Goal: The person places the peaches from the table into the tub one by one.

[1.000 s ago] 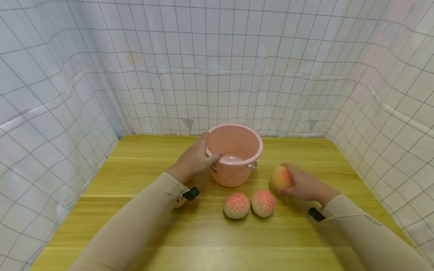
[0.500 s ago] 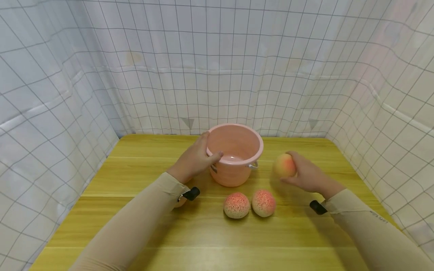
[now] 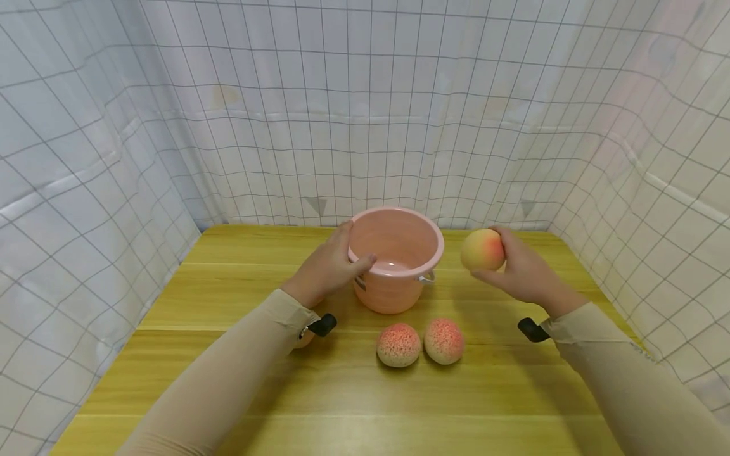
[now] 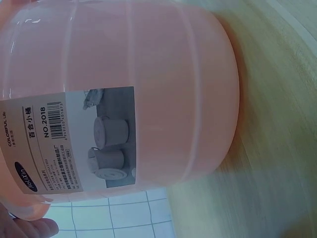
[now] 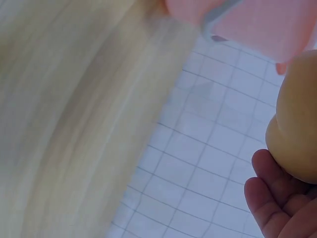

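A pink bucket (image 3: 393,291) with a white handle stands upright near the back of the table; its inside shows nothing lying in it. My left hand (image 3: 327,269) grips its rim at the left, thumb over the edge. In the left wrist view a paper label (image 4: 69,144) shows on the bucket's side. To the right of the bucket, raised over the table, my right hand (image 3: 521,269) holds a yellow and red peach (image 3: 481,251) between thumb and fingers. The right wrist view shows that peach (image 5: 299,119) with a cleft, fingertips against its underside.
Two speckled red peaches, one (image 3: 398,346) beside the other (image 3: 443,342), lie in front of the bucket. Another round pale thing (image 3: 304,340) is mostly hidden under the left wrist. White gridded curtains (image 3: 388,126) enclose the wooden table (image 3: 365,411) at back and sides.
My right hand has lifted the peach up from near the table and moved it away towards the back. My left hand and the bucket have stayed in place.
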`<state>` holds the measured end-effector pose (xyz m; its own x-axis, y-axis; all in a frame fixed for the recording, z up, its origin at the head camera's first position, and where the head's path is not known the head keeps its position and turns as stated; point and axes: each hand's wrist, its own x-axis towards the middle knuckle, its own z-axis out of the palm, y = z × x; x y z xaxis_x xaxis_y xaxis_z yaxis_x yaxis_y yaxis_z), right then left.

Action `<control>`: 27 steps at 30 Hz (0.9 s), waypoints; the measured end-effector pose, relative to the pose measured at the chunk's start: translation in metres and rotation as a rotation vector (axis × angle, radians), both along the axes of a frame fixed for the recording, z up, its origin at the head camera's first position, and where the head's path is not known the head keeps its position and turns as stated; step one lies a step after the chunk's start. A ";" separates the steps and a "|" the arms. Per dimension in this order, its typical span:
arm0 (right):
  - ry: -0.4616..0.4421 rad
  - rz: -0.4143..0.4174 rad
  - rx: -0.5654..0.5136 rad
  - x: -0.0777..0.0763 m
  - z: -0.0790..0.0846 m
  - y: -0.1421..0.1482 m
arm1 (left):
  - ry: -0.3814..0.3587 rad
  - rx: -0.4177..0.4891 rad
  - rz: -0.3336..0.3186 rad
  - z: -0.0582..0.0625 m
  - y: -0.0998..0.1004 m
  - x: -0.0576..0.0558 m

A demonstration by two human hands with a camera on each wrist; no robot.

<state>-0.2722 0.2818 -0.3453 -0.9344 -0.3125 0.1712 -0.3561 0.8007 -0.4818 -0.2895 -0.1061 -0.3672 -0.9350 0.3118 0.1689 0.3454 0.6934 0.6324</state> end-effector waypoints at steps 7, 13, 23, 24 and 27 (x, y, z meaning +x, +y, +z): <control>0.016 0.006 -0.066 -0.001 0.016 -0.010 | -0.006 -0.010 0.005 0.000 0.001 0.000; 0.025 0.031 -0.138 -0.006 0.021 -0.021 | -0.004 -0.011 0.003 0.000 0.001 0.000; 0.043 0.048 -0.133 -0.008 0.032 -0.039 | 0.000 -0.002 0.004 0.000 0.001 0.000; 0.043 0.051 -0.138 -0.008 0.033 -0.041 | 0.000 -0.003 0.004 0.000 0.001 0.000; 0.040 0.072 -0.164 -0.010 0.036 -0.048 | 0.000 -0.008 0.004 0.000 0.001 0.000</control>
<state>-0.2818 0.2337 -0.3095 -0.9021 -0.3433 0.2615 -0.4310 0.6846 -0.5879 -0.2899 -0.1054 -0.3671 -0.9363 0.3092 0.1667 0.3427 0.6996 0.6270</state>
